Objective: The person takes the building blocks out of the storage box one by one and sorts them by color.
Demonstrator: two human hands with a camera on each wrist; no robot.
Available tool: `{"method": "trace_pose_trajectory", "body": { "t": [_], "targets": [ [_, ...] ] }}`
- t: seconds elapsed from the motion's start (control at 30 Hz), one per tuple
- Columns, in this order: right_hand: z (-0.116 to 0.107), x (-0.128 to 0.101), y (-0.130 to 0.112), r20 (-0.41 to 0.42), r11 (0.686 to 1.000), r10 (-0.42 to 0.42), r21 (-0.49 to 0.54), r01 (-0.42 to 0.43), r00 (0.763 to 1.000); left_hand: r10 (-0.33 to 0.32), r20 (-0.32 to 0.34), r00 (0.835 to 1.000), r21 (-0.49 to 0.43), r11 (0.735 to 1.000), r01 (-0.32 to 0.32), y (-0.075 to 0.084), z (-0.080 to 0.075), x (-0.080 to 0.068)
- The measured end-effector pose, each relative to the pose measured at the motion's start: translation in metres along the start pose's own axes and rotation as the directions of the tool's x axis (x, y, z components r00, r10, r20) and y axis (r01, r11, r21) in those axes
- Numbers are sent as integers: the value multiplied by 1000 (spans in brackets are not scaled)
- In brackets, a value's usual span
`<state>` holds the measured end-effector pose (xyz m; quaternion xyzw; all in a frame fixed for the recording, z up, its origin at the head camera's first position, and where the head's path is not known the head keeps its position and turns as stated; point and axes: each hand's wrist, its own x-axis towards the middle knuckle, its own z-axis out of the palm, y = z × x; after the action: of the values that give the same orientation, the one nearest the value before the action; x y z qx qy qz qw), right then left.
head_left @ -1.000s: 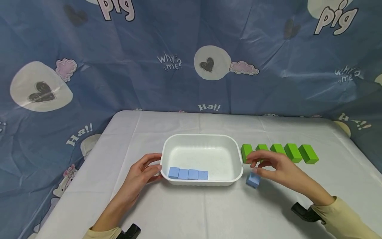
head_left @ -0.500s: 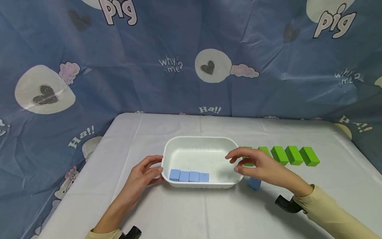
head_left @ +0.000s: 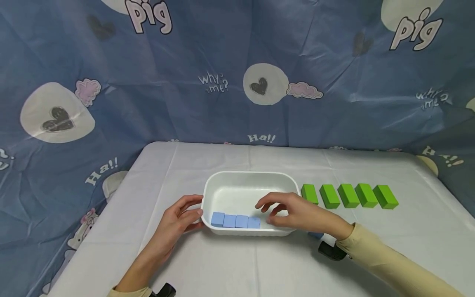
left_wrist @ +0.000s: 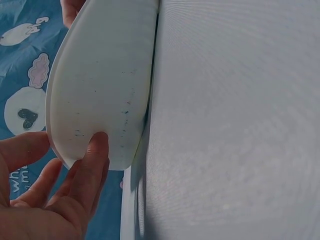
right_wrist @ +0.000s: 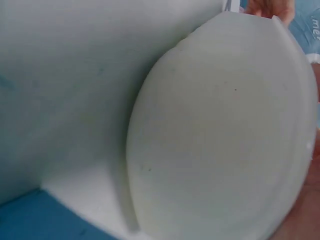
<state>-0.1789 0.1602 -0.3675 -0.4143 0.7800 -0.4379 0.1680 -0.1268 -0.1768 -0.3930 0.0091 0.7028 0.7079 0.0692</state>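
Hovering inside the white tray (head_left: 250,178), the right hand (head_left: 297,213) held nothing, fingers loosely curled beside the blue blocks (head_left: 235,220).

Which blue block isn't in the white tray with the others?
The blue block on the table, just right of the white tray and half hidden behind the right hand. The four other blue blocks sit in a row inside the tray.
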Motion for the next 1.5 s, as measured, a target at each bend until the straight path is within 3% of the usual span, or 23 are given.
{"method": "trace_pose_trajectory", "body": {
  "t": [0.43, 0.7, 0.9, 1.23, 1.5],
  "targets": [
    [0, 21, 6, 172, 996, 75, 40, -83, 982, -3, 5, 1000, 11, 1000, 3, 0, 1, 0],
    [-2, 33, 9, 242, 989, 143, -69, -130, 960, 2, 7, 1000, 18, 1000, -2, 1, 0, 1],
    [2, 37, 10, 235, 980, 181, -127, -155, 955, -2, 3, 1000, 21, 1000, 2, 1, 1, 1],
    [5, 36, 11, 218, 975, 204, -136, -177, 954, -12, -5, 1000, 29, 999, 12, 2, 1, 2],
    [6, 34, 11, 128, 976, 197, -117, -183, 972, -3, -3, 1000, 20, 1000, 3, 1, 1, 1]
  ]
}}
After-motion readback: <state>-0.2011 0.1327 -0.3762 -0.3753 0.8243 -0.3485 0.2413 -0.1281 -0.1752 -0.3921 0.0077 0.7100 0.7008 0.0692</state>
